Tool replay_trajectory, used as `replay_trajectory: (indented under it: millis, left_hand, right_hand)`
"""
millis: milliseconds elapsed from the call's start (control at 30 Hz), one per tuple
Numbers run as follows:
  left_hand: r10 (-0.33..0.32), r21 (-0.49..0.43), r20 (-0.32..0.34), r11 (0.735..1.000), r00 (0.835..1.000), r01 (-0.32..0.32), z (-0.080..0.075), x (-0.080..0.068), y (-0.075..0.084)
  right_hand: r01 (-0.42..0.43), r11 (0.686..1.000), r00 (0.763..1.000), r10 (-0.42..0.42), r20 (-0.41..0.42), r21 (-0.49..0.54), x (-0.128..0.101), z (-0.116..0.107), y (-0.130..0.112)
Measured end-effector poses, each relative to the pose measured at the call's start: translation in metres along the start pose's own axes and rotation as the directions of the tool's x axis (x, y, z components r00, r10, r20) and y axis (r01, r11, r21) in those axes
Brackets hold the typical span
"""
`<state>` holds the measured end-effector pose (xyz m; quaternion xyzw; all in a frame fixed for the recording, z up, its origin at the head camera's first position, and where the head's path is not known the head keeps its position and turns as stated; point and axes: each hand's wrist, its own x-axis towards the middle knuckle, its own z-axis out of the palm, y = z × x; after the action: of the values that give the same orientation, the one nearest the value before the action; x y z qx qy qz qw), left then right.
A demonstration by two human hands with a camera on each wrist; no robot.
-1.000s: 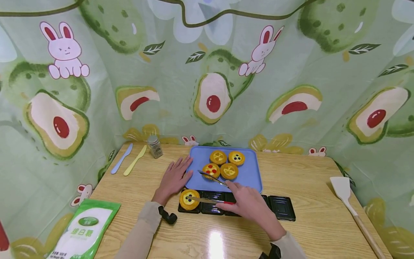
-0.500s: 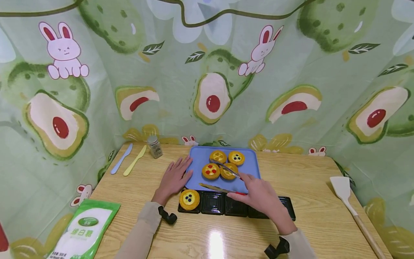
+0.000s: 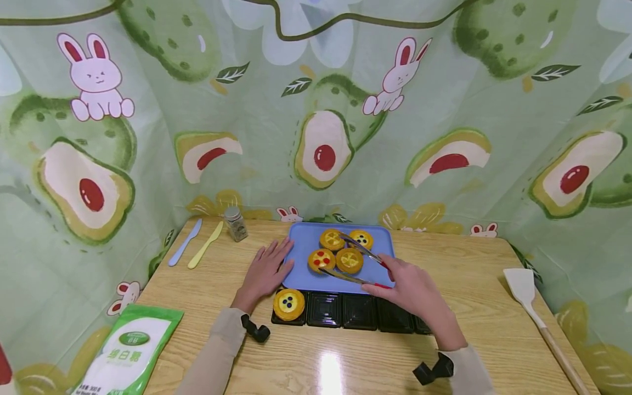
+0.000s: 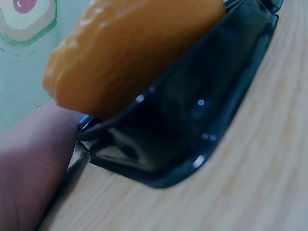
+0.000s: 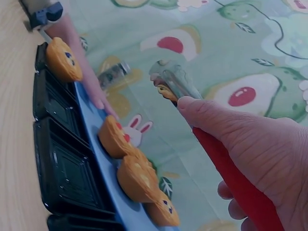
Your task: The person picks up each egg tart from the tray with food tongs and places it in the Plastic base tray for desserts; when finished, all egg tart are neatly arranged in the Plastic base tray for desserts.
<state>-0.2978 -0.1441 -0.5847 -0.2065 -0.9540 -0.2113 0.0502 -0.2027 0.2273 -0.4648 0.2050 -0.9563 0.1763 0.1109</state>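
My right hand (image 3: 412, 291) grips a pair of metal tongs with red handle ends (image 3: 356, 262), fingers (image 5: 207, 113) curled round the red grips. The long axis of the tongs runs from my right hand toward the far left, tips pointing away from me over the blue rectangular plastic tray (image 3: 306, 277). The two arms are spread: one arm passes along the near side of the round orange tart with yellow segments (image 3: 349, 260), the other reaches toward the far tarts. The arms are slim, bright steel; the handle ends are covered in red.

Four round orange tarts sit on the blue tray: the segmented one, a tart with red dots (image 3: 322, 259) to its left, and two more (image 3: 332, 239) (image 3: 362, 239) on the far side.

My left hand (image 3: 265, 272) lies flat on the wooden tabletop (image 3: 494, 318), fingers straight, touching the left edge of the blue tray. Nearer me than the blue tray stands a row of black plastic square cups (image 3: 362, 315); the leftmost cup holds an orange tart with a yellow centre and dark dots (image 3: 289, 304).
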Motion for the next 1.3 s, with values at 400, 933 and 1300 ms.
replay_trajectory:
  millis: [400,933,1300]
  left_hand:
    - [-0.017,0.002,0.025,1.000,1.000,0.017,0.000,0.000,-0.002]
    - [0.009,-0.010,-0.002,1.000,1.000,-0.010,0.004,0.001,-0.004]
    - [0.018,-0.025,-0.012,1.000,1.000,-0.019,0.003,0.000,-0.004]
  right_hand:
    - [-0.045,0.999,0.999,0.046,-0.029,0.029,0.000,-0.007,0.022]
    - [-0.112,0.994,0.992,0.111,0.059,0.016,0.000,0.008,0.038]
    - [-0.123,0.992,0.988,0.123,0.097,-0.002,-0.001,0.026,0.044]
